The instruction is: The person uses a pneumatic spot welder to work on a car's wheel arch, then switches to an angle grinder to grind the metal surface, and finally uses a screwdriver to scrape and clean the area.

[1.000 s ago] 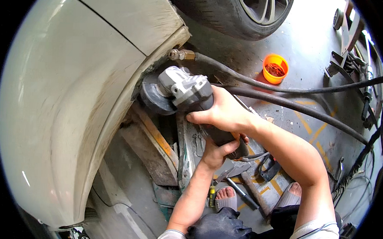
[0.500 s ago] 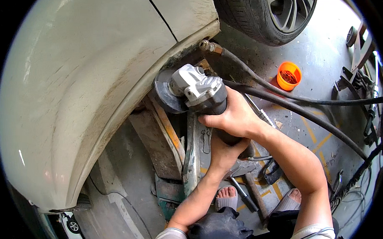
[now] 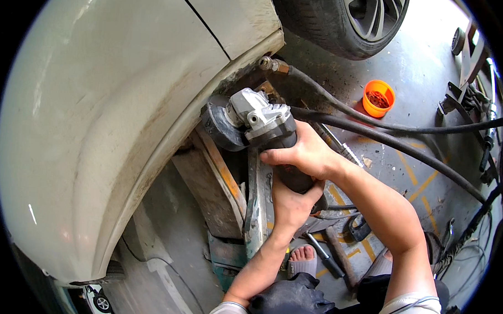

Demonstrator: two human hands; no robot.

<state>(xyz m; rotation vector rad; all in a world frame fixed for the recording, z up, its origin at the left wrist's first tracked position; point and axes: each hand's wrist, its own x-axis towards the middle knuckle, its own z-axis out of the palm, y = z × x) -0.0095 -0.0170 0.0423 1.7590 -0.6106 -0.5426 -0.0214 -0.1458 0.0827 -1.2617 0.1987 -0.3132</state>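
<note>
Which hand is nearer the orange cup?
Right. Your right hand, gripping the grinder, is below-left of the orange cup in view; your left hand, lower on the grinder, is farther.

The one view looks steeply down from the person's head, through the left of two side-by-side fisheye cameras. It sits near the left hand point(image 3: 292, 207) and right hand point(image 3: 311, 153), takes in the floor point(image 3: 423, 80) beyond, and has the pale car body point(image 3: 92, 107) along its left.

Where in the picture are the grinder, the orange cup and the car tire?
Grinder point(image 3: 264, 120): head view, on its silver metal housing.
Orange cup point(image 3: 373, 111): head view, on its outer wall.
Car tire point(image 3: 327, 24): head view, on its black rubber.
</note>
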